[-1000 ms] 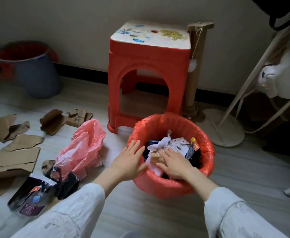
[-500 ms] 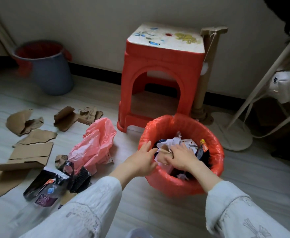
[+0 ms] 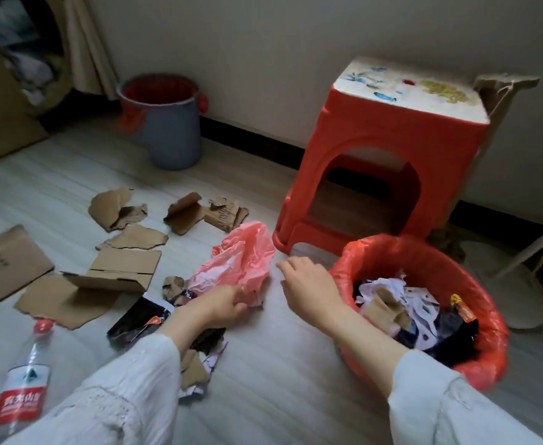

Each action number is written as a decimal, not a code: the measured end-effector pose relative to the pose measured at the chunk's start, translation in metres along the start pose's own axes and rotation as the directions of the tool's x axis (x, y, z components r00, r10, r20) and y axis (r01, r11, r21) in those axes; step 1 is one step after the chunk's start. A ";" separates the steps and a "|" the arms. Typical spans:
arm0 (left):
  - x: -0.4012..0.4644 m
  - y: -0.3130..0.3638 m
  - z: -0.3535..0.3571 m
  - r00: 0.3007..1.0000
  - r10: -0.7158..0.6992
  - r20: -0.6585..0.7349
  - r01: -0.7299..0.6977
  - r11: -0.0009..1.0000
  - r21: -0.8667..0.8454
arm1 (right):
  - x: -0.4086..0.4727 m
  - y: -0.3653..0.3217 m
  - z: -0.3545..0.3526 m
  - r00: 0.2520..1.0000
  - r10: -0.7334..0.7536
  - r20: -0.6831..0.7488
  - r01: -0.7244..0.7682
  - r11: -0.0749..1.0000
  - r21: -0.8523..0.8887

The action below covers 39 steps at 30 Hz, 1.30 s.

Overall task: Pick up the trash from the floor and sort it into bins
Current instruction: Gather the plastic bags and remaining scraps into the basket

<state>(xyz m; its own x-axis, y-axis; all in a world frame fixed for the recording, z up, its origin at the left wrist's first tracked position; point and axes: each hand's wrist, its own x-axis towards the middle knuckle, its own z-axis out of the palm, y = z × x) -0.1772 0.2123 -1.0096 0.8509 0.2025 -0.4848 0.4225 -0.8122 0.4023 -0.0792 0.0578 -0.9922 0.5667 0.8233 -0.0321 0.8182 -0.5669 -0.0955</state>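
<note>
Two bare hands reach out over the pale wood-look floor (image 3: 263,374) in the head view. The left hand (image 3: 222,305) has its fingers curled round the lower edge of a crumpled pink plastic bag (image 3: 238,261), pinching it where it lies on the floor. The right hand (image 3: 308,284) hangs just beside that bag, between it and the red-lined round bin (image 3: 485,351), with fingers loosely curled and holding nothing. That bin stands at the right, holding crumpled white paper, dark wrappers and a scrap of cardboard. Left of the pink bag lie torn brown cardboard pieces (image 3: 122,274), some flat, one folded up. A black glossy snack wrapper (image 3: 138,319) lies under the left forearm. A clear plastic water bottle with a red cap and red label (image 3: 22,383) lies near the lower left corner. A grey bucket with a red liner (image 3: 167,120) stands by the wall, well apart from a red plastic stool with a white printed top (image 3: 385,146).
</note>
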 end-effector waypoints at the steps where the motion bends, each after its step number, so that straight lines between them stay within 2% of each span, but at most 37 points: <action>1: 0.000 -0.015 -0.002 0.999 -0.035 -0.027 0.034 0.999 -0.032 | 0.011 -0.008 0.012 0.998 -0.043 0.055 0.046 0.997 -0.056; 3: 0.003 -0.043 -0.006 0.988 -0.115 -0.108 0.101 0.988 -0.120 | 0.038 -0.019 0.038 0.982 -0.104 0.157 0.127 0.981 -0.144; 5: 0.006 -0.054 -0.010 0.968 -0.147 -0.203 0.108 0.975 -0.194 | 0.058 -0.018 0.053 0.971 -0.096 0.219 0.152 0.956 -0.252; 7: 0.011 -0.068 -0.008 0.953 -0.167 -0.253 0.107 0.967 -0.232 | 0.079 -0.020 0.078 0.972 -0.117 0.203 0.182 0.924 -0.336; 11: 0.015 -0.087 0.009 0.953 -0.199 -0.227 0.137 0.955 -0.264 | 0.101 -0.026 0.096 0.955 -0.078 0.285 0.189 0.904 -0.385; 13: 0.017 -0.089 0.014 0.955 -0.207 -0.210 0.146 0.951 -0.272 | 0.105 -0.029 0.090 0.980 -0.091 0.178 0.143 0.940 -0.311; 16: 0.015 -0.079 0.008 0.957 -0.189 -0.219 0.117 0.946 -0.303 | 0.100 -0.037 0.055 0.999 -0.026 0.038 0.033 0.981 -0.190; 19: 0.001 -0.061 -0.020 0.937 -0.190 -0.294 0.086 0.939 -0.332 | 0.093 -0.033 0.015 0.991 0.024 -0.129 -0.036 0.995 -0.088; 21: -0.017 -0.049 -0.048 0.901 -0.210 -0.381 0.071 0.935 -0.347 | 0.078 -0.031 -0.022 0.980 0.011 -0.200 -0.016 1.000 -0.022; 24: -0.049 -0.026 -0.084 0.887 -0.207 -0.413 0.099 0.958 -0.269 | 0.043 -0.027 -0.072 0.949 -0.005 -0.314 0.036 0.995 0.092; 27: -0.072 0.005 -0.101 0.904 -0.143 -0.402 0.096 0.986 -0.135 | 0.010 -0.025 -0.109 0.891 -0.041 -0.452 0.112 0.985 0.132; 29: -0.087 0.027 -0.103 0.924 -0.115 -0.366 0.075 0.990 -0.120 | -0.014 -0.022 -0.133 0.841 -0.038 -0.539 0.139 0.979 0.147; 32: -0.109 0.048 -0.102 0.947 -0.110 -0.301 0.055 0.981 -0.183 | -0.048 -0.019 -0.158 0.725 -0.008 -0.689 0.192 0.962 0.192; 35: -0.124 0.056 -0.097 0.945 -0.082 -0.317 -0.016 0.956 -0.293 | -0.075 -0.017 -0.166 0.625 -0.019 -0.780 0.276 0.940 0.199; 39: -0.135 0.065 -0.085 0.943 -0.057 -0.329 -0.081 0.916 -0.393 | -0.094 -0.013 -0.172 0.553 -0.094 -0.828 0.378 0.914 0.149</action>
<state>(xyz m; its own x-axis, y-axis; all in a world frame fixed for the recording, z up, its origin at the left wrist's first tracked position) -0.2384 0.1784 -0.8519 0.8805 0.4174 -0.2246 0.4404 -0.5453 0.7132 -0.1260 -0.0172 -0.8173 0.3162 0.4857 0.8149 0.9476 -0.2022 -0.2472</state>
